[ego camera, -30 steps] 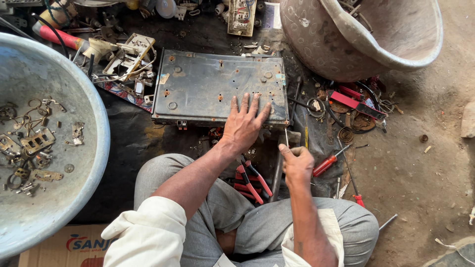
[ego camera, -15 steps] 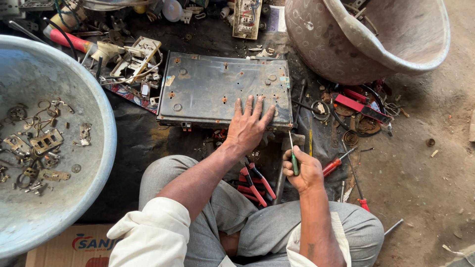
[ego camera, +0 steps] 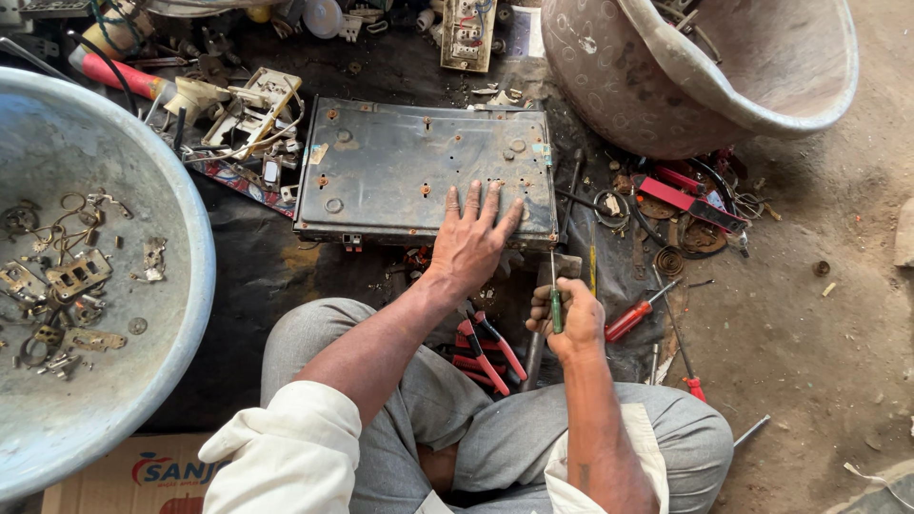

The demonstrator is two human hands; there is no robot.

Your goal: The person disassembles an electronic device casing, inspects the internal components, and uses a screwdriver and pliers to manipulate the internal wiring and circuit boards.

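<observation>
— Well, half of that grey basin [ego camera: 181, 286] runs off the left edge, so I can only make out some of the metal scraps [ego camera: 67, 286] in it.

— And the cardboard box [ego camera: 124, 471] under it is mostly covered. What about the flat metal casing [ego camera: 409, 167]?

— Dark, dusty, rust-spotted, dotted with screw holes, lying face down on the black sheet [ego camera: 248, 276] at its middle, just ahead of the knees. The left hand [ego camera: 471, 243] lies flat on its near right corner, fingers spread apart.

— And the right hand [ego camera: 568, 319]?

— Clamped in a fist round a green-handled screwdriver [ego camera: 555, 300], just off the casing's near right corner. Its tip is hard to see against the clutter.

— Red pliers [ego camera: 486, 347] lie between the wrists, partly hidden by the left forearm. The clay-coloured tub [ego camera: 666, 86] is cut off at the top.
</observation>
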